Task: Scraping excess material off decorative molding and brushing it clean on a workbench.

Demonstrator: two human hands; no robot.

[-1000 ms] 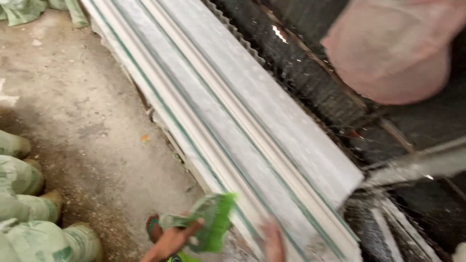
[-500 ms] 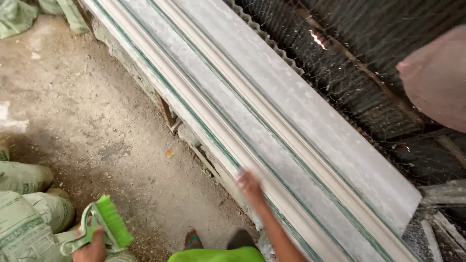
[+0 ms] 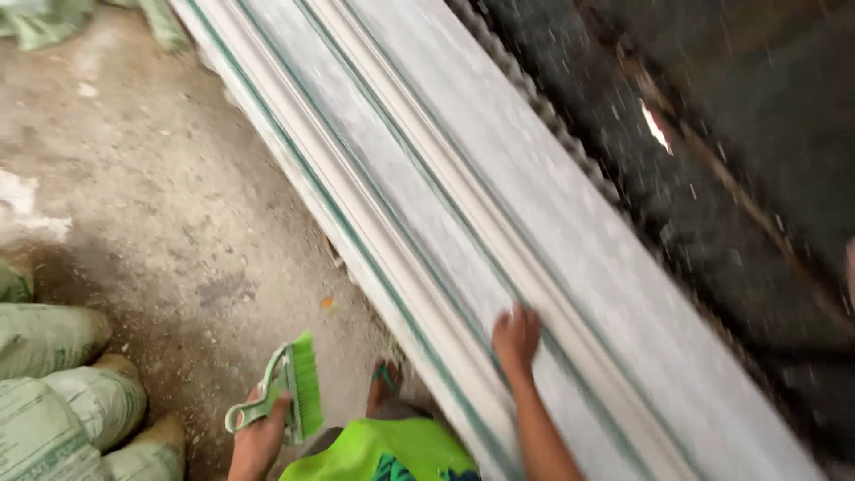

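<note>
At the near left, I am seeing pale green sacks (image 3: 53, 392) lying stacked on the dusty concrete floor (image 3: 160, 196). Just right of them my left hand (image 3: 260, 436) is closing around the handle of a green hand brush (image 3: 298, 392), bristles pointing up and away from me. The brush is hanging over the floor, clear of everything and touching nothing. A sandalled foot (image 3: 385, 383) is showing beside it, close against the near edge of the stack.

Right of that, my right hand (image 3: 517, 337) is resting on the stack of long grey panels (image 3: 427, 178), which is running from far left to near right with raised ribs and thin green lines along it. Motion blur is stopping me from telling whether those fingers are lying flat or hooking a rib. My hands are well apart, the brush to the left of the panels and the other hand on top of them.

I am judging this as a pause between strokes: one hand bracing, the brush off the surface. Putting bristles to the panels would call for carrying the brush rightward over the stack's near edge. Beyond the panels, a dark rough surface (image 3: 712, 178) is filling the right.
</note>
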